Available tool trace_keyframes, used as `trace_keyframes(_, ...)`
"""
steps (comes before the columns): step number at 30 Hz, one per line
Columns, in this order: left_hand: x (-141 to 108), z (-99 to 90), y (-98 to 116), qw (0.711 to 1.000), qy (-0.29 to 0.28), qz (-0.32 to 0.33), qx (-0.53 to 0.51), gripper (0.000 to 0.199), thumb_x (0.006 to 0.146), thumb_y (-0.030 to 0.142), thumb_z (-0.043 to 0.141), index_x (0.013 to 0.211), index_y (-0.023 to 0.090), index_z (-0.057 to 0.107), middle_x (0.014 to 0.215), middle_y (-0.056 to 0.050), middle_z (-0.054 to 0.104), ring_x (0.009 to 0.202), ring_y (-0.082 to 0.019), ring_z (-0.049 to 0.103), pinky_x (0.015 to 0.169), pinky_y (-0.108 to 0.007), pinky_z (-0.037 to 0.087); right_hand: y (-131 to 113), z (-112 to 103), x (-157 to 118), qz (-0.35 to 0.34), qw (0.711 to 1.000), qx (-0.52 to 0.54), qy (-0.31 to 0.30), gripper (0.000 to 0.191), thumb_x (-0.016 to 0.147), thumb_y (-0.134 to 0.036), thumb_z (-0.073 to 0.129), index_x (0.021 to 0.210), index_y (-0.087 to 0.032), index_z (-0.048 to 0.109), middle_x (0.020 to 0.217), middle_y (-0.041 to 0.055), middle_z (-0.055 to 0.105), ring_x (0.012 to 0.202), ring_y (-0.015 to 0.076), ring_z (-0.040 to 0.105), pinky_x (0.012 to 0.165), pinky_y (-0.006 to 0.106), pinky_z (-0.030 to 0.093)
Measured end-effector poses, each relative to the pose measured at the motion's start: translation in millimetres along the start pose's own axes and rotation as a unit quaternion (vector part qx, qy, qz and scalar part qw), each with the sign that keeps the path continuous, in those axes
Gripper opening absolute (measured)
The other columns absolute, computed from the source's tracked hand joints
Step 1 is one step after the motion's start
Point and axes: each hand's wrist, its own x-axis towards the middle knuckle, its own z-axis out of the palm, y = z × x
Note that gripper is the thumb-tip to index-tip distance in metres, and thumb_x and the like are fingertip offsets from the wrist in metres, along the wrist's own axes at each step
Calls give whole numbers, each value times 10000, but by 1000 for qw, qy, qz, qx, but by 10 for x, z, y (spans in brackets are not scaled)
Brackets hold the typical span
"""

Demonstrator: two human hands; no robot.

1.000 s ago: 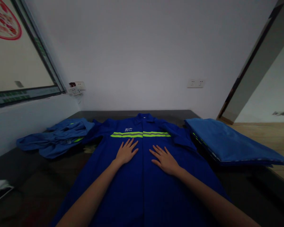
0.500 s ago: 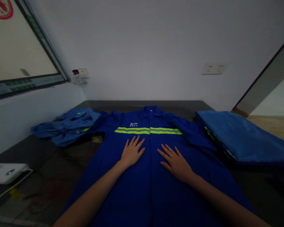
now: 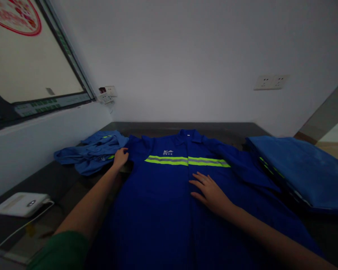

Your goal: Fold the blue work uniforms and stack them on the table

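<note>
A dark blue work jacket lies front up, its collar towards the wall, with a yellow-green and grey reflective band across the chest and a white logo. My left hand is at the jacket's left-side sleeve in view, fingers curled in and closed on the sleeve's edge. On the jacket front, just right of the centre seam and below the band, my right hand rests flat with fingers apart. A crumpled lighter blue garment lies just beyond my left hand.
Folded blue garments are stacked on the right of the dark table. At the left, a white device trails a white cable. Wall sockets are on the wall behind, and a window is at the left.
My left hand has moved from the jacket's chest out left to the sleeve, and its spread fingers have closed. My right hand stays on the jacket. The view has shifted slightly left.
</note>
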Motion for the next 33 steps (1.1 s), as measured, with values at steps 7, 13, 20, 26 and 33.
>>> trace_keyframes(7, 461, 23, -339, 998, -8, -32, 57, 443, 860, 232, 431, 1255, 68, 546, 1308, -182, 569, 1230, -266, 529, 1027, -341, 407, -376, 40, 644, -79, 996, 14, -38, 433, 920, -356, 546, 1329, -214, 546, 1469, 123, 422, 1392, 292, 317, 1133, 516, 262)
trace_keyframes(13, 819, -18, -425, 989, -84, -61, 103, 356, 848, 377, 508, 1009, 114, 686, 1085, -164, 700, 1075, -316, 632, 869, -339, 494, -447, 107, 924, -147, 984, -5, -105, 491, 885, -358, 602, 1343, -197, 529, 1414, 176, 460, 1312, 344, 414, 1068, 545, 339)
trace_keyframes(20, 924, 132, -246, 983, -130, -57, 121, 280, 779, 343, 596, 884, 102, 691, 965, -171, 718, 965, -318, 673, 769, -301, 509, -536, -6, 1646, -178, 981, -12, -75, 415, 896, -366, 592, 1257, -160, 588, 1236, 161, 587, 1133, 294, 558, 948, 437, 460)
trace_keyframes(26, 724, -228, -260, 995, 15, 4, 103, 422, 851, 392, 523, 1156, 105, 573, 1168, -164, 645, 1093, -305, 611, 913, -353, 478, -574, 299, 2460, -52, 998, 17, -19, 509, 925, -401, 538, 1338, -105, 510, 1335, 205, 517, 1221, 314, 496, 993, 456, 418)
trace_keyframes(33, 379, -501, -463, 986, 149, 6, 76, 422, 874, 423, 487, 1181, 135, 521, 1093, -137, 660, 1002, -306, 641, 894, -392, 490, -699, 784, 2811, -49, 998, 35, 0, 679, 947, -587, 354, 1473, -157, 345, 1536, 156, 289, 1422, 335, 216, 1130, 566, 157)
